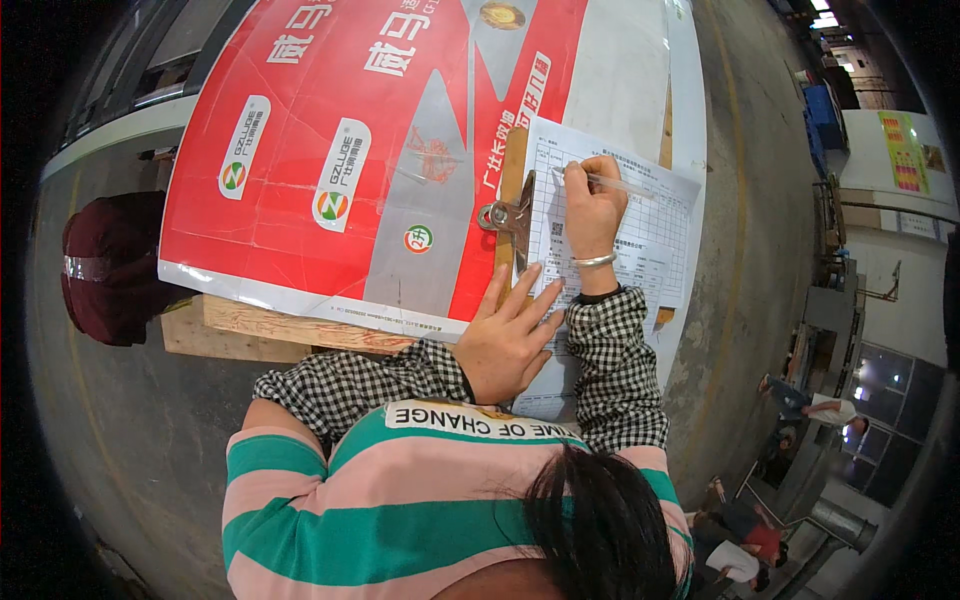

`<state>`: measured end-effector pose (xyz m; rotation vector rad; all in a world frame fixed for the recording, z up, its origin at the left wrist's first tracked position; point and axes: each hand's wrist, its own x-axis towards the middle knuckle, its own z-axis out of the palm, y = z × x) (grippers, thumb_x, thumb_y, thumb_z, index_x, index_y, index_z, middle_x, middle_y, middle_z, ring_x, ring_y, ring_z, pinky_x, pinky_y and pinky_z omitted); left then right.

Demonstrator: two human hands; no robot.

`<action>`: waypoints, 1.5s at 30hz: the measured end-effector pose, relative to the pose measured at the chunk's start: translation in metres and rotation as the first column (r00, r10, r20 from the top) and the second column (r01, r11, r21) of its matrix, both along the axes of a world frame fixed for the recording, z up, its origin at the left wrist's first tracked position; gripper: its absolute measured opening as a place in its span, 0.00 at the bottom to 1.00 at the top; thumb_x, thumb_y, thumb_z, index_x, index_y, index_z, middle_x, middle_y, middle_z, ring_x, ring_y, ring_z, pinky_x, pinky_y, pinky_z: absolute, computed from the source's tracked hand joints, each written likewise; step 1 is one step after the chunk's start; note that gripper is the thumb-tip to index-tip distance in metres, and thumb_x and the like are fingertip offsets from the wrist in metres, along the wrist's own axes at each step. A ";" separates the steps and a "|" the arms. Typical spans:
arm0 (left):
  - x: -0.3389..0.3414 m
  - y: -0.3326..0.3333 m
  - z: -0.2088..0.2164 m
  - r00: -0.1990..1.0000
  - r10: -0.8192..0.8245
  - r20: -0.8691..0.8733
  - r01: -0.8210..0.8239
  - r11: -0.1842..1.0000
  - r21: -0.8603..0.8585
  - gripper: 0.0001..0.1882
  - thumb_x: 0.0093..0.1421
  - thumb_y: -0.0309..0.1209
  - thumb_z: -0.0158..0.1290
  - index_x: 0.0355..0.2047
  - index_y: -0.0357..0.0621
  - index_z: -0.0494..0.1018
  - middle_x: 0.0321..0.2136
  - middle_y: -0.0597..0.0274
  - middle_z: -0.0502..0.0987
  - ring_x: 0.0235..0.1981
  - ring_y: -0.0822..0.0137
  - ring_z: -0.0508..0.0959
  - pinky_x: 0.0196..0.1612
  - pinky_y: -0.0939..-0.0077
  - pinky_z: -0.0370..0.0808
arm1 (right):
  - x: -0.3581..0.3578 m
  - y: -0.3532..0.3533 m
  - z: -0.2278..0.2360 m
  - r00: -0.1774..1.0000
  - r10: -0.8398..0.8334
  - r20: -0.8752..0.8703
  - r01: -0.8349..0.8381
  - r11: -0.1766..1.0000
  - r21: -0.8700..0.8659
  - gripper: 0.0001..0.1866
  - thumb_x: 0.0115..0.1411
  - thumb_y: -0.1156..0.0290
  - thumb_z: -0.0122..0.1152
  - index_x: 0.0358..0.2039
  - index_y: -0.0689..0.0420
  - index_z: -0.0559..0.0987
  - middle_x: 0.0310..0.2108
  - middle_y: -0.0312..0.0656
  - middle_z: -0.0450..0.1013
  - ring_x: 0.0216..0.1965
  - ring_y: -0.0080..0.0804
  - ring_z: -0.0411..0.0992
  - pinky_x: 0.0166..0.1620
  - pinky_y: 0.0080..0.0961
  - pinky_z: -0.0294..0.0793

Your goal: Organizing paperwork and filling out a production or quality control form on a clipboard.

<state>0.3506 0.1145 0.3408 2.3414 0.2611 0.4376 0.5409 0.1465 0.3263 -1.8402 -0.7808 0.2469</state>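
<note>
- Right hand [597, 210] has a clear-barrelled pen [622, 185] pinched in the fingers, point over the ruled form [675, 210]. Can't tell if the tip is actually on the paper, it's too small.
- Left hand [505, 350] is laid out flat, fingers spread wide, not gripping anything, resting across the lower left of the papers near the clip.
- The form sits on a brown clipboard [513, 155], under the metal clip [515, 217] at its left edge, and the board lies on a big red and grey printed sheet [300, 150].
- Biggest worry imo: paper creep. The clip only bites the left edge, and the right side hangs past the board. A sideways drag from the pen hand could skew or crease it.
- There's a smaller slip [640, 270] lying over the lower part, right by the wrist. If the bangle [596, 260] or the checked sleeve cover [612, 350] catches it, it could slide and hide some rows.
- The printed sheet looks slick. Lift that left palm and the whole clipboard might swivel mid-stroke, so a wobbly line or an entry in the wrong box.
- Fresh ink could smear under the sleeve too.
</note>
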 end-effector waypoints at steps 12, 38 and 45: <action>-0.002 -0.001 0.002 1.000 -0.004 -0.008 0.004 1.000 -0.010 0.23 0.48 0.35 0.56 0.45 0.40 0.70 0.56 0.52 0.61 0.62 0.47 0.51 0.61 0.42 0.42 | 0.000 -0.001 -0.001 0.999 -0.018 0.046 0.019 1.000 -0.020 0.07 0.51 0.75 0.56 0.21 0.63 0.69 0.14 0.35 0.67 0.17 0.18 0.62 0.20 0.20 0.62; -0.003 0.000 0.002 1.000 -0.014 -0.002 0.014 1.000 -0.018 0.24 0.47 0.35 0.56 0.45 0.40 0.70 0.56 0.51 0.61 0.62 0.47 0.51 0.60 0.42 0.43 | -0.003 -0.003 0.003 0.997 -0.053 0.058 0.055 0.998 -0.034 0.07 0.52 0.75 0.55 0.21 0.61 0.69 0.16 0.30 0.64 0.18 0.14 0.57 0.20 0.17 0.56; -0.002 -0.001 0.001 1.000 -0.006 0.018 0.007 1.000 -0.016 0.24 0.46 0.35 0.56 0.44 0.39 0.71 0.56 0.52 0.61 0.61 0.47 0.52 0.61 0.42 0.43 | -0.003 -0.004 0.002 0.997 -0.069 0.023 0.069 0.998 -0.003 0.06 0.52 0.76 0.55 0.21 0.61 0.69 0.17 0.30 0.64 0.18 0.14 0.57 0.21 0.16 0.56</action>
